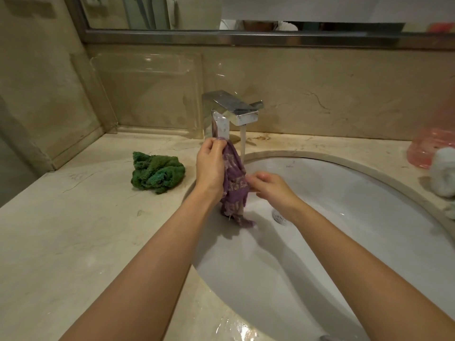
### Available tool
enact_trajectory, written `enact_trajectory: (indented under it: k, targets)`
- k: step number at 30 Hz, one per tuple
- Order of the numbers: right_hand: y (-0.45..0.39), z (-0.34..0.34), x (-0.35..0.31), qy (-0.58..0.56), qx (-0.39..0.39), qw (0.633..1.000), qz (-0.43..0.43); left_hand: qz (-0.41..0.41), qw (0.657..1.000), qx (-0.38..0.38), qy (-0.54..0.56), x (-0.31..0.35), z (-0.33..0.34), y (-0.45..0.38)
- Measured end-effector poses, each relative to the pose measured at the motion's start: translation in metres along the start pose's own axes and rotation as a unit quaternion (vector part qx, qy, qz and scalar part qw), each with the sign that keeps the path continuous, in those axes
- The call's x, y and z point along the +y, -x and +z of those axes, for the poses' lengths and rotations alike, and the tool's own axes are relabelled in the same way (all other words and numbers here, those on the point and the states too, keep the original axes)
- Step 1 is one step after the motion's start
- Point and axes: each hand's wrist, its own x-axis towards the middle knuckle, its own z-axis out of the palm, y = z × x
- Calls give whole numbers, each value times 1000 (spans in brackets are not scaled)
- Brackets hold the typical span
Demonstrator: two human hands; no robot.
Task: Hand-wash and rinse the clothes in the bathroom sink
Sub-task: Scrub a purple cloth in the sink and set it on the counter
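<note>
Rinsing looks under way: the left hand [209, 166] grips the top of the purple garment [235, 183], which hangs over the sink [344, 193] just beside the running tap [234, 112]. The right hand [268, 185] pinches its middle. Next, I'd judge, swing it under the stream. A green cloth [157, 174] waits on the worktop [73, 230].

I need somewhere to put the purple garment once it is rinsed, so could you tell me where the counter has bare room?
Bare counter lies left of the sink, in front of the green cloth. Another strip runs behind it toward the clear panel. It is crowded right of the sink: a pink container and white object.
</note>
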Motion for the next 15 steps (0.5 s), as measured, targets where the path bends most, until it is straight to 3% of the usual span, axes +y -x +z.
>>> enact_trajectory:
  k: [3,5,8,11,13,15]
  targets:
    - [-4,-5,-7,-162,31,986,19,8,1000,7,-3,-2,-2,-2]
    - [-4,-10,-13,-191,16,981,10,12,1000,9,-7,-3,-1,-1]
    - [0,-5,-10,-72,-62,994,47,14,1000,-10,11,-2,0,0]
    - [4,1,0,-16,-158,977,144,14,1000,-6,-13,0,1,3]
    - [2,-1,0,-44,-127,980,145,9,1000,0,-22,1,2,5]
    - [-1,-1,-4,-98,-45,986,128,2,1000,4,-15,2,2,4]
